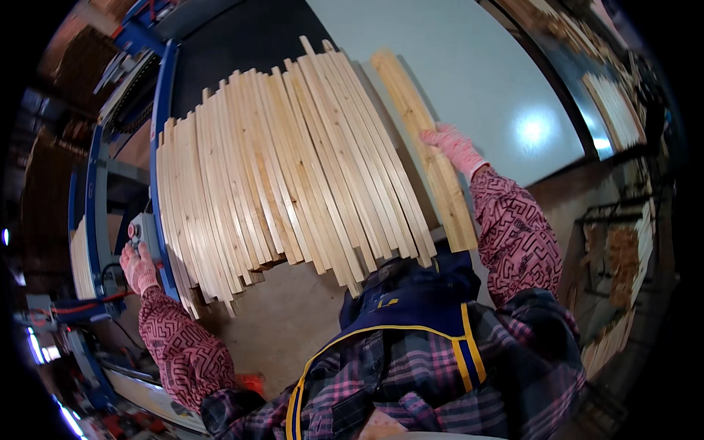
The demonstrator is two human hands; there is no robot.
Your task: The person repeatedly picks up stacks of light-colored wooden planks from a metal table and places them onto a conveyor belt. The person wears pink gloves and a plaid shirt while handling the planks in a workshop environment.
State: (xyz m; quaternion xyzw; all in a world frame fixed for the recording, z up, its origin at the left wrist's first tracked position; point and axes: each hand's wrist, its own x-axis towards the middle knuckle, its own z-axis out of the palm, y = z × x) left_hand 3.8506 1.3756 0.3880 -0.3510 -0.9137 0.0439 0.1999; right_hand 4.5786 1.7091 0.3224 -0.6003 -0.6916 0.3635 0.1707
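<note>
Woodworking shop: row of wood strips (286, 161) on the table (469, 73), blue machine frame (163, 95) with red button (134, 230) at left, stacked wood (614, 110) at right

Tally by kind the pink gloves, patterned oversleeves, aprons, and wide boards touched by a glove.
Pink gloves, left and right: 2
Patterned oversleeves, left and right: 2
Apron: 1
Wide board, at the right glove: 1
Total: 6
</note>
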